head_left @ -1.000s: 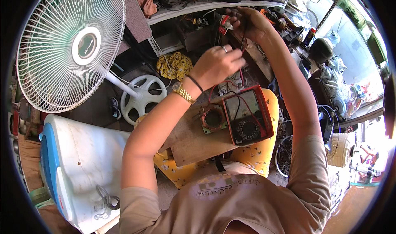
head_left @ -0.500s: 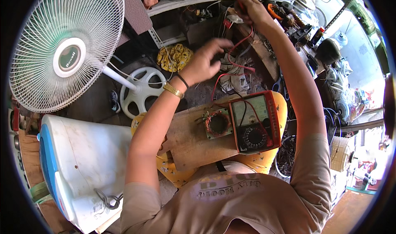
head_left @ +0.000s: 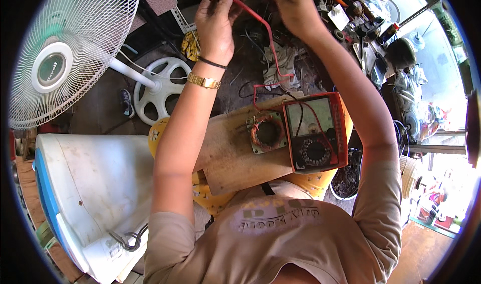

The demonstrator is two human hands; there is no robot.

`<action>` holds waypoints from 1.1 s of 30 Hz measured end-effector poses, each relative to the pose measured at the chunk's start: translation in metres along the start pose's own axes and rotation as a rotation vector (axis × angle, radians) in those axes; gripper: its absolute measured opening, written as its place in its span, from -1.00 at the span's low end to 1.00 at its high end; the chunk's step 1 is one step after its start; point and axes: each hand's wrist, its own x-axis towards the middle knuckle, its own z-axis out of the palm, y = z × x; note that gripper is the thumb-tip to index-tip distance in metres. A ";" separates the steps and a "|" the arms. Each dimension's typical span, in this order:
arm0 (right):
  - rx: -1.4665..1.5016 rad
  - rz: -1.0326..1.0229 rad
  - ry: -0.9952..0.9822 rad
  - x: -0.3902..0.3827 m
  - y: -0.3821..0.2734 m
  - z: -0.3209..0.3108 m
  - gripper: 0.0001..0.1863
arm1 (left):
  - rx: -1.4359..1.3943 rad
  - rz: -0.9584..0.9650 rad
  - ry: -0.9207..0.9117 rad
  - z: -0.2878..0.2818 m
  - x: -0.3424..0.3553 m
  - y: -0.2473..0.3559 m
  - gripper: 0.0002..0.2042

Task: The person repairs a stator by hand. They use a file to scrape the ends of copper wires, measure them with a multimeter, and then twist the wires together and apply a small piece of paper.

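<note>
Left hand [head_left: 215, 26] pinching red test lead [head_left: 269, 33], right hand [head_left: 295, 13] half-curled, contents unclear, analog multimeter [head_left: 309, 118] resting beside copper-wound stator [head_left: 255, 136] on wooden board [head_left: 235, 166], lettering [head_left: 341, 133] showing on meter's red case [head_left: 342, 156], fan hub badge [head_left: 52, 66], brown shirt [head_left: 265, 254]

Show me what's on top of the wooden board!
A copper-coloured coil ring sits on the wooden board, and a red meter overlaps its right end. What lies beneath them is covered, so I can't see it.
</note>
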 end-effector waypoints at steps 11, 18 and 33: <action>-0.090 -0.083 -0.196 -0.004 -0.022 -0.011 -0.70 | 0.081 0.030 -0.089 -0.017 -0.002 0.023 -0.82; -0.233 -0.122 -0.209 -0.006 -0.011 -0.007 -0.68 | 0.072 0.033 -0.057 -0.028 0.007 0.019 -0.83; 0.428 0.259 -0.351 -0.017 0.017 0.018 -0.63 | 0.285 -0.092 0.017 -0.012 -0.043 0.037 -0.77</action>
